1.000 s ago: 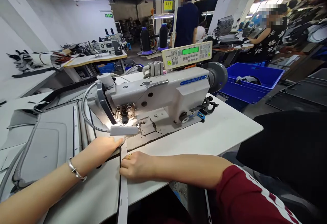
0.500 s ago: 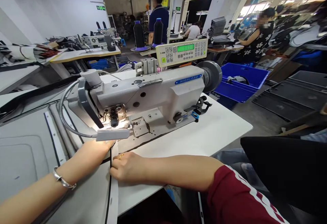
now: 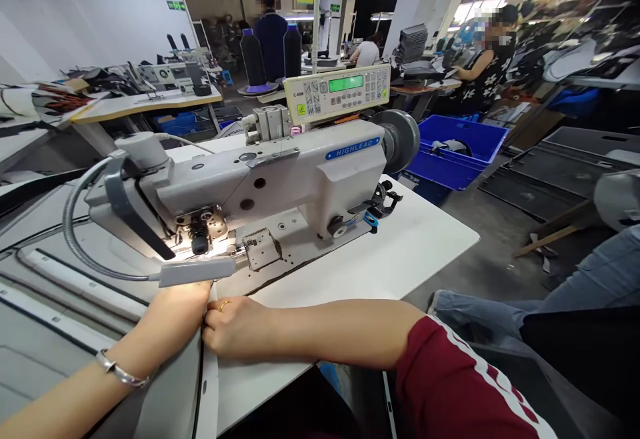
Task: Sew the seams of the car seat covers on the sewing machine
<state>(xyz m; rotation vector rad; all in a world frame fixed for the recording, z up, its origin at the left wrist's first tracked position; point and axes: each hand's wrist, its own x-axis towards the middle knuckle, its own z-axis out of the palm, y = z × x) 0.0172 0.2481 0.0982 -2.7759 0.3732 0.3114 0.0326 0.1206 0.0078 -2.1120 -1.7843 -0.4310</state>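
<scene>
By the table's (image 3: 400,264) near edge, the right hand (image 3: 239,327) pinches a strip (image 3: 209,392). Left hand (image 3: 175,312): grip hidden by lamp (image 3: 197,271).

Sewing machine (image 3: 280,179) sits on the table (image 3: 400,259), control panel (image 3: 337,100) up top, strip (image 3: 210,395) in front. Thread cones (image 3: 293,52) stand behind, bin (image 3: 465,167) off right.

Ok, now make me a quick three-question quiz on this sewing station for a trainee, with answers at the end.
1. What is the right hand holding?
A) Handwheel
B) Black-edged white strip
C) Thread cone

2. True or false: the control panel screen is lit green.

3. Fill in the blank: the blue nameplate on the sewing machine reads "____".

Key: 1. B; 2. True; 3. HIGHLEAD
</scene>
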